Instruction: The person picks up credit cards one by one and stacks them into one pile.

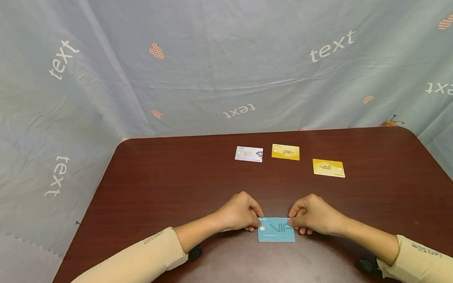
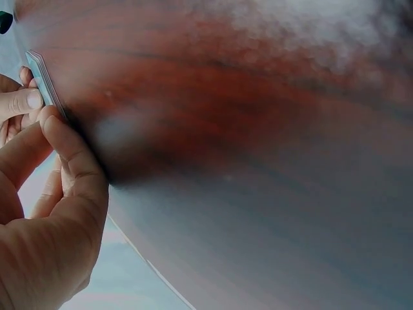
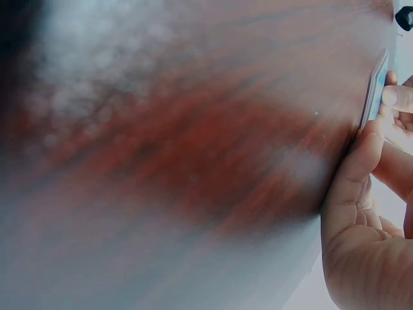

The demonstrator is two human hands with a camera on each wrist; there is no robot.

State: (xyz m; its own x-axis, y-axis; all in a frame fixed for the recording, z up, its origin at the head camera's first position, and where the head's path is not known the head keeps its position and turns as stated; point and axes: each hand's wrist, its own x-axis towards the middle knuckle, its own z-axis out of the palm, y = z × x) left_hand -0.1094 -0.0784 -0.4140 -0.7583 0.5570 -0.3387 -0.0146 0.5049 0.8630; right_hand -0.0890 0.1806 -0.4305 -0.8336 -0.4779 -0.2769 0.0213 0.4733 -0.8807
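A light blue card [image 1: 276, 231] with a chip mark and large dark letters faces up near the front of the table. My left hand [image 1: 238, 211] pinches its left end between thumb and fingers. At the opposite end my right hand [image 1: 317, 214] pinches it the same way. Several layered edges show in the left wrist view, so it tops a small stack of cards [image 2: 40, 74]. The right wrist view shows the stack [image 3: 375, 93] edge-on, close to the tabletop; whether it touches the wood I cannot tell.
On the dark red-brown table [image 1: 166, 176] lie a white card [image 1: 249, 154], a yellow card [image 1: 285, 152] and another yellow card [image 1: 328, 168], spaced apart beyond my hands. A grey-blue curtain [image 1: 205, 64] hangs behind the table's far edge.
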